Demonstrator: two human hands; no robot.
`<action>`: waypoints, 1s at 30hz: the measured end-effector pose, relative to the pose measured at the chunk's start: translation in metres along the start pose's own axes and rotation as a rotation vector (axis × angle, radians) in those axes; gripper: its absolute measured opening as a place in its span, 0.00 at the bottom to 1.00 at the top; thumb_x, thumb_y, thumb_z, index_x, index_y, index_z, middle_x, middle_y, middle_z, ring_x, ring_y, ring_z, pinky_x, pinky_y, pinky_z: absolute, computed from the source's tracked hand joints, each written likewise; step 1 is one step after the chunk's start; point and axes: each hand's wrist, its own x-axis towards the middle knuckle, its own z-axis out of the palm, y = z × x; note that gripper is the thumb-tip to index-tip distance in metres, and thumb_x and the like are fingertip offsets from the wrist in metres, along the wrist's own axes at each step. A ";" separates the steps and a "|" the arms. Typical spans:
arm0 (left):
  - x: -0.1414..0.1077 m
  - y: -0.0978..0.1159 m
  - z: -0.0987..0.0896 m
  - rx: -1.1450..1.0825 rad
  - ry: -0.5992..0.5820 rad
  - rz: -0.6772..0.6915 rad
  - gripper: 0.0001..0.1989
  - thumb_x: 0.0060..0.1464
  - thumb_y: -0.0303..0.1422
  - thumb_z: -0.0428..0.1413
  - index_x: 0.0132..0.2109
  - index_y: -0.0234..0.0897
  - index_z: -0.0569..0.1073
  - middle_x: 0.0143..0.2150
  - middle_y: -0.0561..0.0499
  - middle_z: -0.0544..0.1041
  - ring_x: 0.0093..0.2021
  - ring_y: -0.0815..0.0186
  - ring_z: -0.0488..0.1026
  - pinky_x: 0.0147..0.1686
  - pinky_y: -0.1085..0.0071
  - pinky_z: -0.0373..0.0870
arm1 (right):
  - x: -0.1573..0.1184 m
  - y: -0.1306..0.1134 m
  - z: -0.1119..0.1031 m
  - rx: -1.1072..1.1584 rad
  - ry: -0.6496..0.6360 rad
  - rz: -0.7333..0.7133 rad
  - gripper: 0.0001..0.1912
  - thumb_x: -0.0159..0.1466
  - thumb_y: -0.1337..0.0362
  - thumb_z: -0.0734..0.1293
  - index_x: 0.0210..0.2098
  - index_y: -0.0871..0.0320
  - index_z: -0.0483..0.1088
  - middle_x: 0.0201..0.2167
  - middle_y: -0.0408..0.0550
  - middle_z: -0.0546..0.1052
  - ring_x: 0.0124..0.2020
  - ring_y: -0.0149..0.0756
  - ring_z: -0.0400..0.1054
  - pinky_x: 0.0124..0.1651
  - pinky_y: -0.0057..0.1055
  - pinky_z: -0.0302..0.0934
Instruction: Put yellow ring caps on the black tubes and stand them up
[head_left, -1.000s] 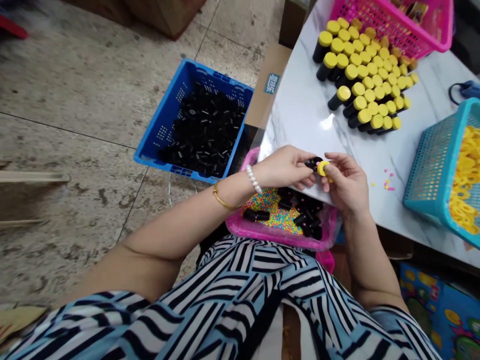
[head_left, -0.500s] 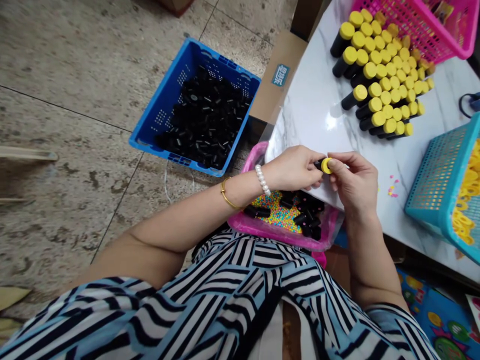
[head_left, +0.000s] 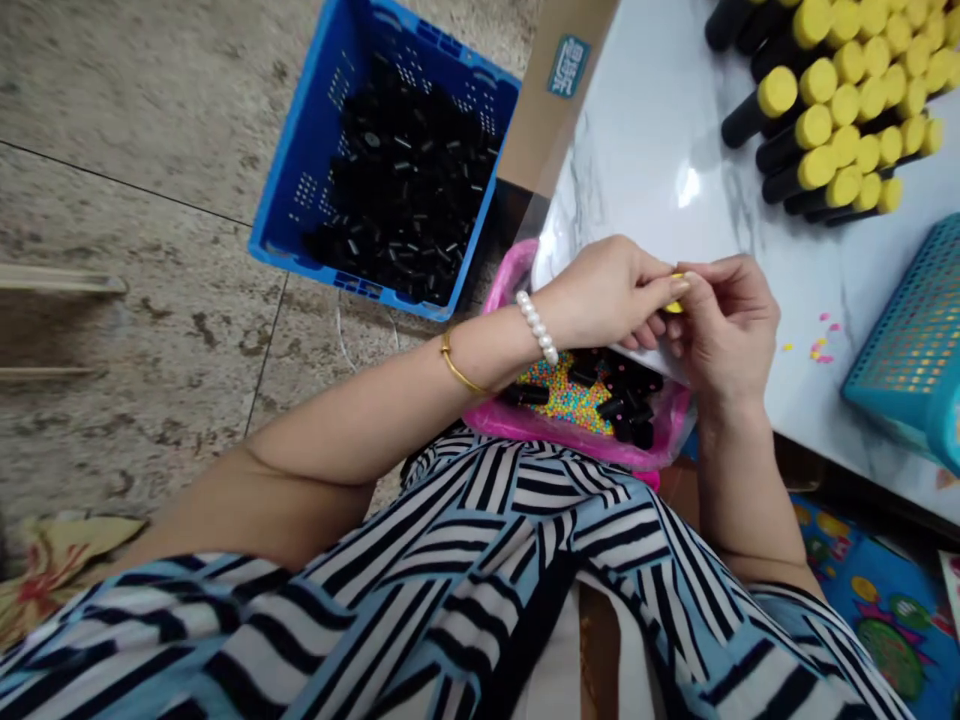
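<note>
My left hand [head_left: 611, 290], with a pearl bracelet at its wrist, is closed at the table edge. Facing it, my right hand [head_left: 731, 315] pinches with thumb and forefinger. Between the two sits a small black tube's yellow cap [head_left: 676, 306], partly covered by both hands' fingertips; the tube's black body is hidden in the fingers. Just under the hands is a pink tray [head_left: 555, 440] with small colourful beads [head_left: 577, 402] and several black tubes [head_left: 632, 412] lying in it.
Many yellow-capped black tubes [head_left: 814, 167] stand in rows on the white marbled table [head_left: 637, 170]. A teal basket [head_left: 911, 340] is at the right. On the floor, a blue crate [head_left: 262, 220] holds black pieces, beside a cardboard box [head_left: 536, 140]. Loose pink beads [head_left: 823, 352] dot the table.
The view has shifted, bringing the capped tubes closer. My left thumb has come up onto the yellow cap beside my right fingers, and the tube's black body has gone from sight.
</note>
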 end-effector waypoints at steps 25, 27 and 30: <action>-0.007 0.002 0.000 0.234 0.030 0.071 0.23 0.71 0.43 0.48 0.56 0.29 0.77 0.26 0.47 0.79 0.25 0.66 0.77 0.30 0.70 0.74 | 0.013 0.000 -0.016 0.203 -0.244 0.182 0.27 0.56 0.47 0.79 0.43 0.54 0.65 0.21 0.33 0.70 0.17 0.25 0.62 0.20 0.23 0.57; -0.013 -0.006 0.001 0.424 0.185 0.215 0.28 0.65 0.44 0.57 0.65 0.29 0.71 0.28 0.50 0.78 0.29 0.65 0.77 0.35 0.69 0.74 | 0.011 0.002 -0.016 0.241 -0.233 0.187 0.26 0.55 0.48 0.79 0.41 0.55 0.66 0.19 0.33 0.69 0.16 0.24 0.59 0.18 0.22 0.52; -0.012 -0.016 0.004 0.654 0.399 0.501 0.32 0.54 0.37 0.68 0.64 0.34 0.73 0.40 0.47 0.78 0.40 0.63 0.76 0.46 0.66 0.74 | 0.004 0.000 -0.023 0.281 -0.252 0.182 0.25 0.57 0.50 0.79 0.44 0.56 0.69 0.24 0.37 0.74 0.19 0.24 0.62 0.20 0.22 0.54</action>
